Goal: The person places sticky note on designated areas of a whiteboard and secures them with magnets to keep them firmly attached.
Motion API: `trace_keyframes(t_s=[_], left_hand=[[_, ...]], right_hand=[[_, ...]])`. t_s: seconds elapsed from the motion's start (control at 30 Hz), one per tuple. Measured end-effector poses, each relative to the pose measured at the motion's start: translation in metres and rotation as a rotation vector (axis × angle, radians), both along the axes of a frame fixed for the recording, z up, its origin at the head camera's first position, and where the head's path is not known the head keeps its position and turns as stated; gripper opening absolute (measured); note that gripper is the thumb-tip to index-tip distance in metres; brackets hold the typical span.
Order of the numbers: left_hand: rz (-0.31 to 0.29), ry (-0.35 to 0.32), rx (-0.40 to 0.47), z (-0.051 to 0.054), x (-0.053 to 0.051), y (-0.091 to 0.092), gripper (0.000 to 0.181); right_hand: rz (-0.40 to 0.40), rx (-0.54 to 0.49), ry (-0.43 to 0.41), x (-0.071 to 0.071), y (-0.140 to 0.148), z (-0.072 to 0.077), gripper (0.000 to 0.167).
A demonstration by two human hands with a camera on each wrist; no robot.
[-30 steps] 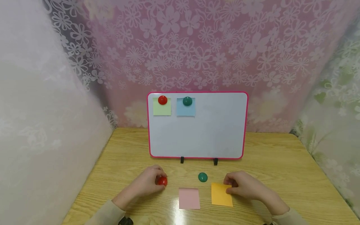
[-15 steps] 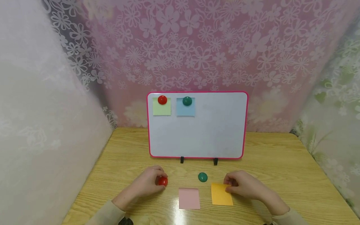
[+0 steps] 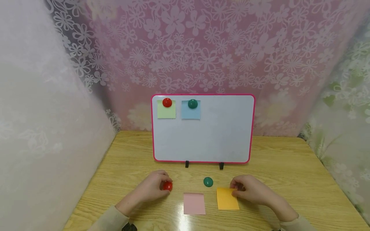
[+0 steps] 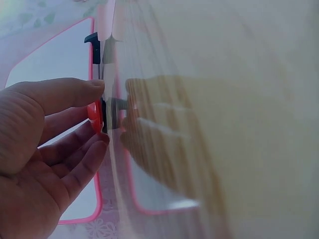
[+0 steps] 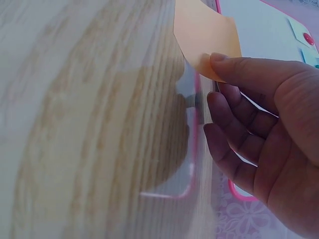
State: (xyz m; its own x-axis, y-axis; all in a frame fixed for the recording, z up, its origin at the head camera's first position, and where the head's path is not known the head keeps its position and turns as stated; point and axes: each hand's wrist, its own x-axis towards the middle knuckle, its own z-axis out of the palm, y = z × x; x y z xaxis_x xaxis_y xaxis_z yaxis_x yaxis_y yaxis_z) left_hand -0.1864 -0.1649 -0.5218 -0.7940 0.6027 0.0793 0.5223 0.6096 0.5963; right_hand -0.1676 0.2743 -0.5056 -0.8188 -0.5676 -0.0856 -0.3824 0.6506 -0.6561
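Note:
My left hand (image 3: 153,186) pinches a round red magnet (image 3: 167,186) between thumb and fingers, at the left of the table; the left wrist view shows the red magnet (image 4: 94,115) under the thumb. At the right, my right hand (image 3: 251,189) holds an orange sticky note (image 3: 227,199) by its right side, thumb on top. In the right wrist view the note (image 5: 207,35) is raised and bends off the tabletop. A pink sticky note (image 3: 194,204) lies between the hands. Behind it sits a round green magnet (image 3: 208,182), touched by neither hand.
A pink-framed whiteboard (image 3: 214,138) stands on small black feet (image 3: 221,166) at the back of the wooden table (image 3: 130,154). On it, a red magnet (image 3: 167,102) holds a green note (image 3: 166,113), and a green magnet (image 3: 192,103) holds a blue note (image 3: 190,114).
The orange note's near edge has risen slightly in the head view, with my right hand almost in place. My left hand and the red magnet have barely moved.

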Motion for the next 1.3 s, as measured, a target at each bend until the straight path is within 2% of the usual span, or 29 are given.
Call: trace_keyframes(t_s=[0.6, 0.83, 1.2, 1.3], left_hand=[[0.003, -0.01, -0.006, 0.0045, 0.0037, 0.0017, 0.029], [-0.005, 0.007, 0.005, 0.0056, 0.0035, 0.0025, 0.029], [0.01, -0.03, 0.016, 0.0062, 0.0029, 0.0022, 0.028], [0.01, -0.019, 0.02, 0.0066, 0.0022, 0.0023, 0.029]], right_hand=[[0.004, -0.051, -0.026, -0.0013, 0.0021, 0.001, 0.01], [0.003, -0.068, -0.024, -0.0002, 0.002, 0.0028, 0.01], [0.029, -0.124, 0.041, -0.0012, 0.0047, 0.0027, 0.007], [0.03, -0.137, 0.056, -0.002, 0.0056, 0.0038, 0.006]])
